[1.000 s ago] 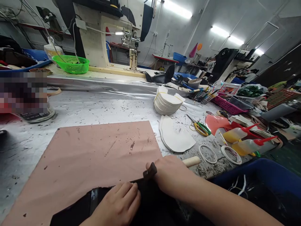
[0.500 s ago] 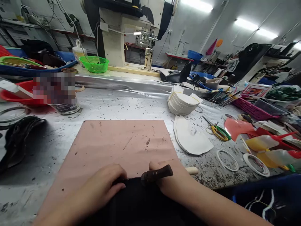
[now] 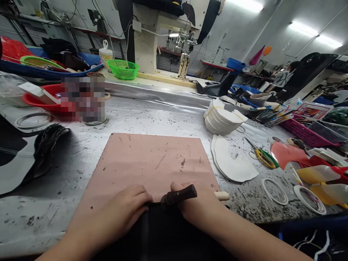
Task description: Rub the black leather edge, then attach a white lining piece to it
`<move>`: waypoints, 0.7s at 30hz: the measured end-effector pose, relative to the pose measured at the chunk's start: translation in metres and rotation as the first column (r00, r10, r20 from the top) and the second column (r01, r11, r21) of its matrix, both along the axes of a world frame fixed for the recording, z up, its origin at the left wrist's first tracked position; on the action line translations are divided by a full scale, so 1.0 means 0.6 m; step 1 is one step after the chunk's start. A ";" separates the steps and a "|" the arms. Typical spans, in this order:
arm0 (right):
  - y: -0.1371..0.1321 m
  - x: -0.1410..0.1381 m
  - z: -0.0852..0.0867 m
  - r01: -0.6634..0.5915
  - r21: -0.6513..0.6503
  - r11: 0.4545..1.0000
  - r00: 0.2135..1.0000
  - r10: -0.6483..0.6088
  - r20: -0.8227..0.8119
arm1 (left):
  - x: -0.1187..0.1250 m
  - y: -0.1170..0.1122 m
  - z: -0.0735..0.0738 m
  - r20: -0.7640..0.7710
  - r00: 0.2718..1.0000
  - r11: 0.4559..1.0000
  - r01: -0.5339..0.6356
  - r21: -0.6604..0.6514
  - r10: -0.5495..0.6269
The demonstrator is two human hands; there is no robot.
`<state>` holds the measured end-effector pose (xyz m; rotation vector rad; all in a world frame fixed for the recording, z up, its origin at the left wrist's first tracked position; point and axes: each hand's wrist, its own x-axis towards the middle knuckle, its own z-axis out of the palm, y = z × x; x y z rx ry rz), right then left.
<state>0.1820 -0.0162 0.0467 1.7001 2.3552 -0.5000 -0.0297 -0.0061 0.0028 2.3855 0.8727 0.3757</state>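
My right hand (image 3: 198,208) is closed around a small hammer (image 3: 178,195) with a dark head and a pale wooden handle whose end (image 3: 223,196) sticks out to the right. The head rests on the top edge of a black fabric piece (image 3: 165,232) at the near edge of a pink work mat (image 3: 152,163). My left hand (image 3: 122,214) lies on the black piece with fingers curled down, pressing its edge just left of the hammer head. Much of the black piece is hidden under my arms.
White cut pieces (image 3: 231,165) and a stack of them (image 3: 223,119) lie right of the mat, with scissors (image 3: 262,156), white rings (image 3: 274,190) and glue bottles (image 3: 318,175) beyond. A black stack (image 3: 50,145) sits left. A green bowl (image 3: 123,69) and sewing machine (image 3: 163,32) stand behind.
The view has swung left, bringing the red tray and black stack into sight. My left hand has slid up to the black piece's top edge beside the hammer head.
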 end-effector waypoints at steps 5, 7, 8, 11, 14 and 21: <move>-0.002 0.001 0.012 0.036 -0.011 0.999 0.999 -0.037 -0.014 | -0.009 -0.004 -0.013 0.059 0.994 0.976 0.082 0.200 -0.096; -0.001 -0.002 0.017 0.080 0.024 0.996 0.995 -0.079 -0.063 | -0.010 -0.006 -0.017 0.037 0.989 0.952 0.130 0.276 -0.145; -0.001 -0.004 0.017 0.113 0.032 0.993 0.991 -0.110 -0.072 | -0.010 -0.006 -0.018 0.031 0.985 0.942 0.151 0.299 -0.167; 0.001 -0.011 0.015 0.127 -0.008 0.992 0.990 -0.127 -0.056 | -0.009 -0.007 -0.016 0.025 0.979 0.924 0.183 0.337 -0.203; 0.002 -0.017 0.013 0.076 -0.044 0.996 0.995 -0.078 -0.056 | -0.009 -0.008 -0.010 0.000 0.975 0.908 0.208 0.364 -0.223; 0.002 -0.032 0.008 -0.006 -0.052 0.999 1.000 0.006 0.002 | -0.017 0.002 -0.012 0.044 0.994 0.988 0.091 0.123 -0.097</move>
